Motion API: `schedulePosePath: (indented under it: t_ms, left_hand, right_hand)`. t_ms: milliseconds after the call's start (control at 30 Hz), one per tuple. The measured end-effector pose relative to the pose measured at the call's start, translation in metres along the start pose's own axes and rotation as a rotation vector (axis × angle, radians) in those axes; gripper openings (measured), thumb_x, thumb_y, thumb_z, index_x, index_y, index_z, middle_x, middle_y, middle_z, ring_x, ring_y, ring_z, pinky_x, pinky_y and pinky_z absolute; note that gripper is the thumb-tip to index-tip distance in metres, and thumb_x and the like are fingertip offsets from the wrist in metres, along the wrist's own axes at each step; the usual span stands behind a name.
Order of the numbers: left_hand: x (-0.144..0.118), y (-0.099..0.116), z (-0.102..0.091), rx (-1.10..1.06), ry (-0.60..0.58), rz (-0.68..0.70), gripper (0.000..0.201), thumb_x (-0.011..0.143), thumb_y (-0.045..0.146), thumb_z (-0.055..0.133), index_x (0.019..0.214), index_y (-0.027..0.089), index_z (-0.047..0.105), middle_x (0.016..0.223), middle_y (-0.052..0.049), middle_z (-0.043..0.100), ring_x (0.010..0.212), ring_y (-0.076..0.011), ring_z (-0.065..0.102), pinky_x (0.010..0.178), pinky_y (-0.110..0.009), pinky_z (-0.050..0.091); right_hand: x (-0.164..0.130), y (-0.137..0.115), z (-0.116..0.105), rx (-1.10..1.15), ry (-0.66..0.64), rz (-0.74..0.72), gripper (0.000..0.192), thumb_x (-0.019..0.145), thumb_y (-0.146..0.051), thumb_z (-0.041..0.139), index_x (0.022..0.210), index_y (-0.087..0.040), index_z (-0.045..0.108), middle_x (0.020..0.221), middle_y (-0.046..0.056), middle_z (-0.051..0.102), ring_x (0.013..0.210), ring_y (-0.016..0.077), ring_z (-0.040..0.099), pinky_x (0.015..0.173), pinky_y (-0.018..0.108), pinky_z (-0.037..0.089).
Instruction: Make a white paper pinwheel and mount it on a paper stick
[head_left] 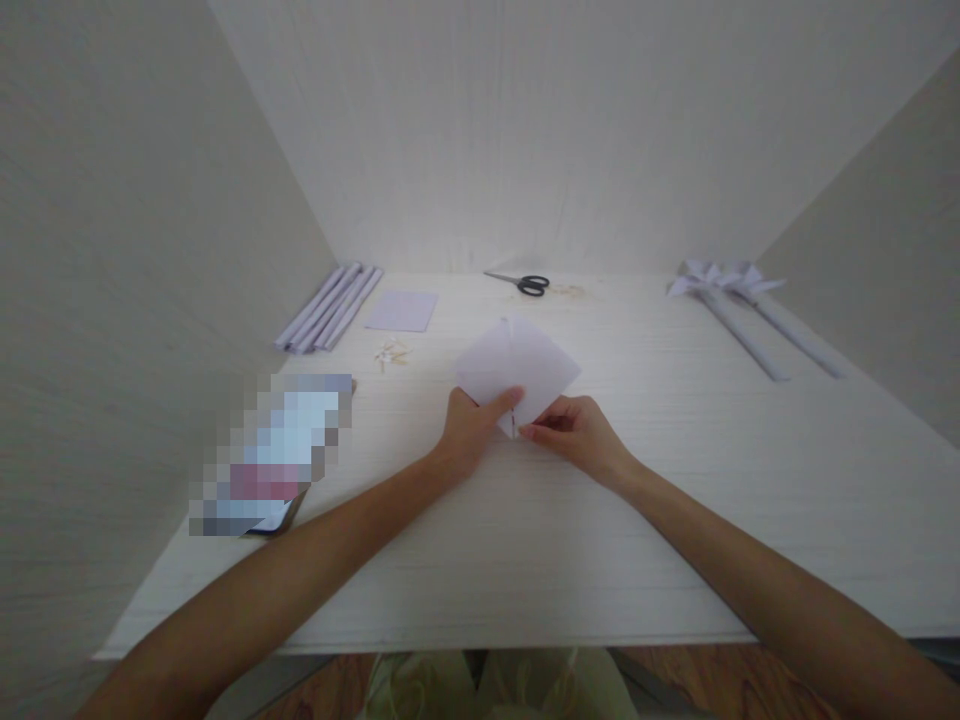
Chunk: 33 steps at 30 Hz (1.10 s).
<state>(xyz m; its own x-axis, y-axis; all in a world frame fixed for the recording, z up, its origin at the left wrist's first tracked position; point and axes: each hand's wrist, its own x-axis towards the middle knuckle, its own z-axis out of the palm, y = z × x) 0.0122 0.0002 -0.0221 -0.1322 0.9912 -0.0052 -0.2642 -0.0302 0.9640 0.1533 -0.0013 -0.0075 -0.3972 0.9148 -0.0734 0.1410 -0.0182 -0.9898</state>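
Paper sheet (536, 355): state its position and the condition of the grip.

Position: near the middle of the scene, turned like a diamond, one corner toward the near edge. I cannot tell from my feed whether its underside touches the tabletop (480, 560). The left hand (469, 428) is clamped on the sheet's near left part, thumb on top, fingers under. The right hand (585, 435) has thumb and forefinger close together at the near corner; I cannot tell whether they pinch the paper or a small piece beside it. A short dark line (513, 420) shows at that corner; its nature is unclear to me.

Handling?

I judge it light and thin, soft across the face, stiffer along the crease, easily creased or torn. I would hold it flat near the crease, thumb over fingers, and apply only light force at the corners.

Surface and room?

Pale, faintly grained top, with a far wall (525, 140), a left wall (150, 250) and a right wall (885, 220) around it. Far left: rolled paper tubes (330, 308), a paper square (403, 311) and a small heap of slim pieces (392, 354). Far middle: scissors (531, 286). Far right: two tubes with folded paper heads (739, 332). Near left: a phone (277, 460), screen obscured. Below the near edge I see wooden floor (322, 690).
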Motion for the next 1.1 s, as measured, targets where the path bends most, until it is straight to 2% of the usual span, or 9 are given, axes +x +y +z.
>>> schedulePosePath:
  t_ms: [133,367,667,1100]
  left_hand:
    - [0.0000,0.0003,0.0005,0.024,0.011,-0.002,0.031,0.054,0.032,0.069,0.077,0.011,0.063,0.080,-0.008,0.066,0.076,-0.0185,0.060,0.070,-0.031,0.048]
    - [0.0001,0.0012,0.0004,0.038,-0.009,0.000,0.033,0.055,0.032,0.069,0.080,0.011,0.063,0.082,-0.008,0.065,0.077,-0.0187,0.059,0.070,-0.031,0.048]
    - [0.0005,-0.0012,0.0006,0.041,0.008,0.012,0.032,0.054,0.032,0.069,0.079,0.012,0.064,0.080,-0.007,0.065,0.073,-0.0172,0.059,0.067,-0.030,0.048]
    - [0.0000,0.0016,0.0010,0.035,-0.005,0.005,0.028,0.055,0.032,0.068,0.075,0.013,0.064,0.076,-0.006,0.066,0.074,-0.0171,0.060,0.065,-0.027,0.047]
  right_hand:
    - [0.0004,0.0007,-0.0010,-0.015,-0.009,0.001,0.014,0.058,-0.025,0.066,0.063,-0.013,0.062,0.065,0.003,0.061,0.059,0.0127,0.055,0.058,0.028,0.043]
    - [-0.0004,0.0006,-0.0007,0.082,-0.043,0.002,0.012,0.059,-0.023,0.066,0.065,-0.013,0.064,0.067,0.002,0.062,0.060,0.0117,0.055,0.059,0.027,0.043]
    - [-0.0003,-0.0009,0.0000,0.056,-0.029,0.010,0.010,0.060,-0.024,0.065,0.061,-0.014,0.064,0.065,0.002,0.062,0.058,0.0113,0.054,0.056,0.025,0.041]
    - [0.0015,0.0049,-0.0021,0.012,-0.033,-0.057,0.013,0.063,-0.027,0.063,0.062,-0.014,0.064,0.064,0.002,0.060,0.060,0.0136,0.053,0.060,0.028,0.042]
